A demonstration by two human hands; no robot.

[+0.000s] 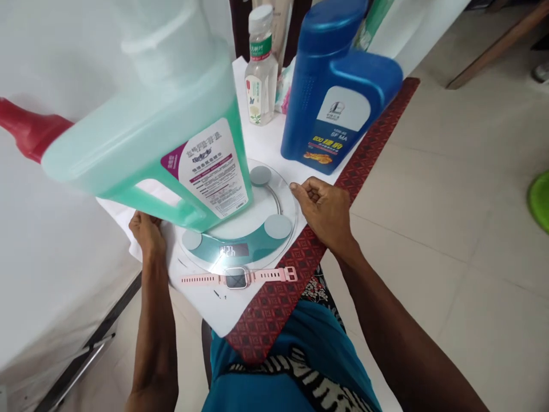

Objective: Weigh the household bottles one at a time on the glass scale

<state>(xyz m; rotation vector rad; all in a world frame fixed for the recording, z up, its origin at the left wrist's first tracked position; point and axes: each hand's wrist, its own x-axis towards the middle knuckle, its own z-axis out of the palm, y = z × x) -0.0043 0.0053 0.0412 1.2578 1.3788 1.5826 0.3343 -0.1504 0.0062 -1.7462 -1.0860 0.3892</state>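
A large jug of green liquid (154, 154) with a red cap stands on a round glass bathroom scale (257, 240), whose lit display is hard to read. My left hand (148, 232) is at the left side of the table, behind the lower part of the jug. Its fingers look curled and are partly hidden, so what they hold, if anything, does not show. Beside the scale's right edge, my right hand (326, 210) is loosely closed with nothing visible in it. A pink-strapped smartwatch (237, 278) lies flat in front of the scale.
Behind the scale stand a blue motor oil bottle (328, 109) and a clear plastic bottle (261, 80) with a white cap. White paper (201, 306) covers the table, bordered by a red patterned strip (274, 309). A pale wall (51, 257) rises at left; a green object (539, 200) is at far right.
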